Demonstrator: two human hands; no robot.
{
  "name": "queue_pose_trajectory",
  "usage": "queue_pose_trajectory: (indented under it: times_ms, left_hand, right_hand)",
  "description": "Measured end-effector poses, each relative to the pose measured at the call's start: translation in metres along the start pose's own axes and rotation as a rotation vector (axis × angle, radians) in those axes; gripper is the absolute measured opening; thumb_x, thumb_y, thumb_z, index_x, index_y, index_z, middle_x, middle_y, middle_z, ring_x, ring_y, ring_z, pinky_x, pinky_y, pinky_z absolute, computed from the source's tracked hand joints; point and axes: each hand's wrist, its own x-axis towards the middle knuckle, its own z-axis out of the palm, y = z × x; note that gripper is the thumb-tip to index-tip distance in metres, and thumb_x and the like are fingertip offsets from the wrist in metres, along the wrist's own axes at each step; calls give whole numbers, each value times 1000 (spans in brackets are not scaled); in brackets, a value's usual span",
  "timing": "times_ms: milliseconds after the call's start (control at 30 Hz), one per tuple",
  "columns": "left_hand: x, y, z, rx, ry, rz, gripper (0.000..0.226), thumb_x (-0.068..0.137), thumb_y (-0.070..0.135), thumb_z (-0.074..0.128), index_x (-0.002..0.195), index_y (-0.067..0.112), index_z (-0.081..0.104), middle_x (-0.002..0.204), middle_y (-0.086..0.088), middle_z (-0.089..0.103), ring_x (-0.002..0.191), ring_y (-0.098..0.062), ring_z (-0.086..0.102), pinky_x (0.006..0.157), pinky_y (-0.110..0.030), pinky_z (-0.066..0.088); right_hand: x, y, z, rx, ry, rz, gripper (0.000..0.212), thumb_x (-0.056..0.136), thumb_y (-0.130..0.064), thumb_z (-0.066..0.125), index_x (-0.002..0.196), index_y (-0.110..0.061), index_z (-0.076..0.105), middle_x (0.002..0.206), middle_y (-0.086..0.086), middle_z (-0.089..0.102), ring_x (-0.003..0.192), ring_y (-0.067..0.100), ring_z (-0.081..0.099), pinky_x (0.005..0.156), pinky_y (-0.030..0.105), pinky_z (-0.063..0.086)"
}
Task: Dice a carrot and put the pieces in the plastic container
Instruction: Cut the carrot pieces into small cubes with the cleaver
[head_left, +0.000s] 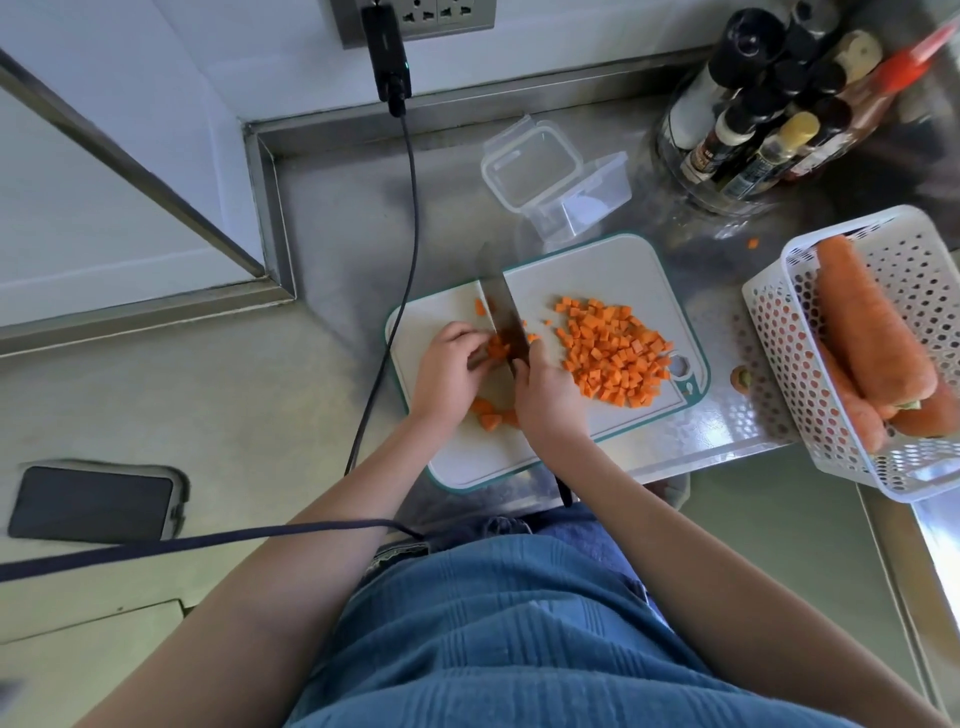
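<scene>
Most dicing is done: a diced pile (613, 353) lies at three o'clock on the cutting board (613, 270). The last carrot strips (497, 349) are pinned by the left hand (452, 369), the knife (504, 317) is clenched in the right hand (548, 397). The plastic container (530, 166) at twelve o'clock is not yet filled.

Brightness: even, soft daylight, fairly bright.
Glare: pale sheen on the steel bench (670, 441) at its near edge and beside the white basket (779, 332).
Shadows: weak, soft under the hands.
Blur: knife blade (501, 306) smeared; bottles (769, 104) at top right soft.
Distortion: wide-angle bending, straight edges curve toward the corners.
</scene>
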Motion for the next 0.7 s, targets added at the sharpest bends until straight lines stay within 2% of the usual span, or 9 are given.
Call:
queue_pose_trajectory:
  times_ms: [100,233,300,367,400,467,533,600,700]
  left_hand:
    - [1,0,1,-9,17,-9,26,76,-1,72,101,-1,69,98,-13,63,84,-18,60,79,2,33]
    - [-1,2,1,-14,35,-11,26,74,1,73,101,0,70,98,-12,63,84,-16,58,80,-4,35]
    - [-1,0,3,-21,32,-6,27,74,2,74,100,1,70,97,-10,63,83,-15,59,79,0,35]
    - [-1,-1,4,-39,27,-4,26,75,5,75,100,2,70,97,-9,62,82,-13,58,78,1,36]
    - [-1,-1,3,-49,29,-6,27,76,6,75,102,2,70,98,-9,62,83,-13,58,80,-3,39]
    - [-3,-4,2,-61,31,-15,33,77,6,73,109,1,67,99,-8,61,85,-19,60,83,-22,49]
    - [-6,-8,-1,-61,43,-19,34,77,3,72,111,0,66,96,-7,59,82,-22,60,79,-33,52]
    - [-9,-12,-2,-38,63,-27,29,77,3,73,105,-1,68,93,-9,61,77,-23,61,75,-28,51]
    - [-12,-14,-4,-40,70,-47,23,78,1,71,101,-1,70,94,-11,63,82,-22,62,77,-10,42]
  right_hand:
    - [1,-2,0,-14,-14,3,29,104,-26,31,128,-10,36,93,20,62,83,37,61,62,39,47]
    - [0,8,-4,-144,-2,-11,24,101,-12,35,125,-10,36,76,12,55,67,31,56,53,33,41]
    - [-6,12,-10,-92,10,10,16,102,-15,34,116,-8,38,76,15,55,69,35,57,54,35,41]
    - [-10,10,-13,-2,43,-3,19,103,-22,33,112,-6,40,78,20,59,70,40,59,55,38,43]
    - [-12,7,-11,18,51,-21,22,103,-23,33,113,-5,40,79,23,61,69,41,59,54,38,44]
    - [-13,1,-8,35,57,-57,25,103,-26,33,116,-6,41,80,25,61,69,41,59,55,41,46]
    - [-12,-4,-5,31,62,-74,27,103,-29,32,118,-8,40,81,24,61,71,40,59,56,42,46]
    - [-11,-9,-3,22,66,-84,28,104,-28,31,122,-8,39,81,22,62,72,40,60,55,41,47]
    - [-6,-8,4,-73,28,-77,28,104,-20,33,130,-8,35,85,21,64,77,39,62,55,36,42]
